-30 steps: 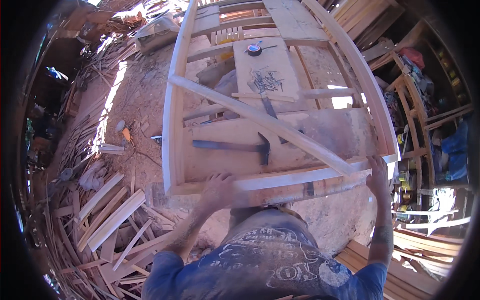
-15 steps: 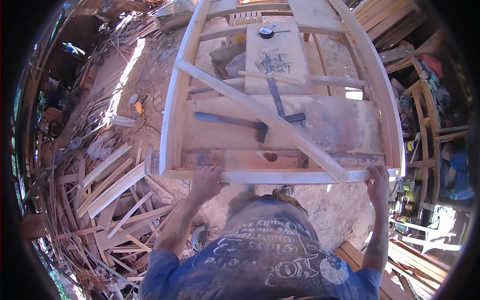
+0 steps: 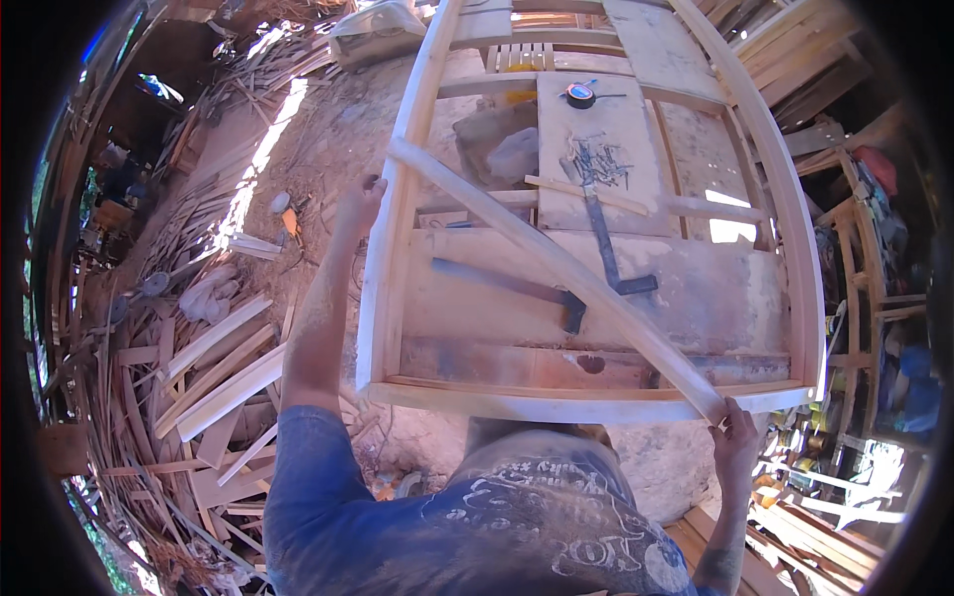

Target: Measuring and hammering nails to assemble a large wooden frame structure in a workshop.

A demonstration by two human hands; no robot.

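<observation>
Frame (image 3: 397, 298) lies on counter (image 3: 696, 298) | left hand (image 3: 360, 202) grips its left rail | right hand (image 3: 737, 437) pinches diagonal slat (image 3: 556, 263) end | hammer (image 3: 517, 288) beneath

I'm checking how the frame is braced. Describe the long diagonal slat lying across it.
The diagonal slat is a long, pale, bare-wood strip, straight and narrow. It lies flat across the wooden frame, running from the frame's left rail, far side, down to its near right corner. The right hand grips its near end; the left hand rests on the left rail below its far end.
</observation>
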